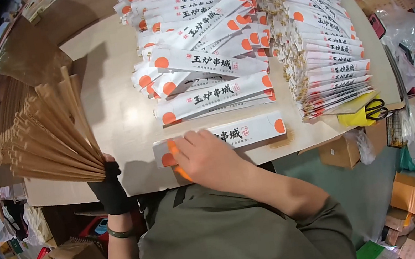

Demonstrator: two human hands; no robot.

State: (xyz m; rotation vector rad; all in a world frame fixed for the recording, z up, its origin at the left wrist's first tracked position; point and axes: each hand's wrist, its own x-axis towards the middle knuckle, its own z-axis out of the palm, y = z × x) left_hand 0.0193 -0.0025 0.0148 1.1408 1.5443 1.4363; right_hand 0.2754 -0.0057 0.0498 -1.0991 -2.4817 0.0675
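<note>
My left hand (108, 176), in a black fingerless glove, is closed round the lower ends of a fan of long brown sticks (57, 137). The sticks spread up and to the left above the table. My right hand (203, 156) bends its fingers over the left end of a white paper sleeve (255, 129) with orange dots and black lettering, near the table's front edge. Bright orange coverings show at its fingertips, slightly blurred. What lies under those fingers is hidden. Just beyond the hand, a loose pile of similar sleeves (213, 97) runs toward the back.
Filled white packets (332, 53) lie in a stack along the right. Black-handled scissors (375, 109) rest by a yellow wrapper (354, 117) at the right edge. Cardboard (30, 53) stands at the table's left. A cardboard box (339, 151) sits below the table on the right.
</note>
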